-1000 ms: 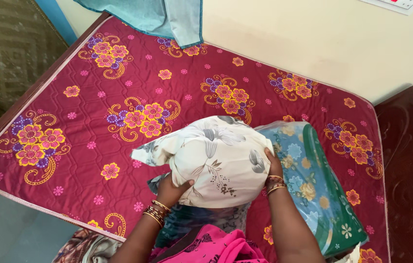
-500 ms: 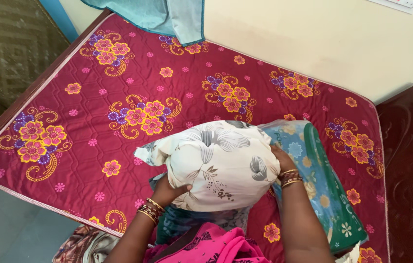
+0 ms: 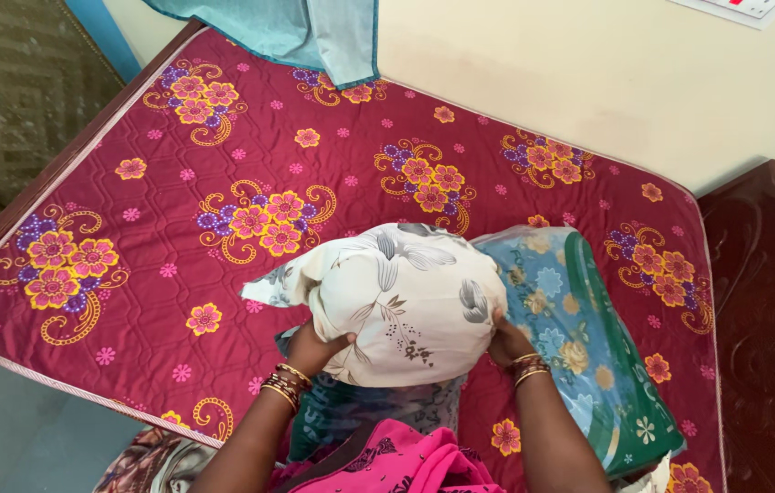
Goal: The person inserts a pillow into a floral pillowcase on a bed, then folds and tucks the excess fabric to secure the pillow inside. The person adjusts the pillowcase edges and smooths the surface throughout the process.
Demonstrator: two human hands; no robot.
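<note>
pillow [image 3: 405, 297] (cream, floral) | between left hand [image 3: 310, 347] | right hand [image 3: 506, 342]

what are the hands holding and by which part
Both hands, left and right, grip the cream floral cloth pillow by its lower corners.

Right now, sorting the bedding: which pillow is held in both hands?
The cream pillow with grey flowers, gripped by left hand and right hand; the blue-green floral pillow lies alongside.

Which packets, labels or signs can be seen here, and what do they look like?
Clear plastic package: on the mattress beside the right hand, holding folded blue-green floral bedding.
White sign or sheet: on the wall, top right corner, only its edge showing, with red marks.
</note>
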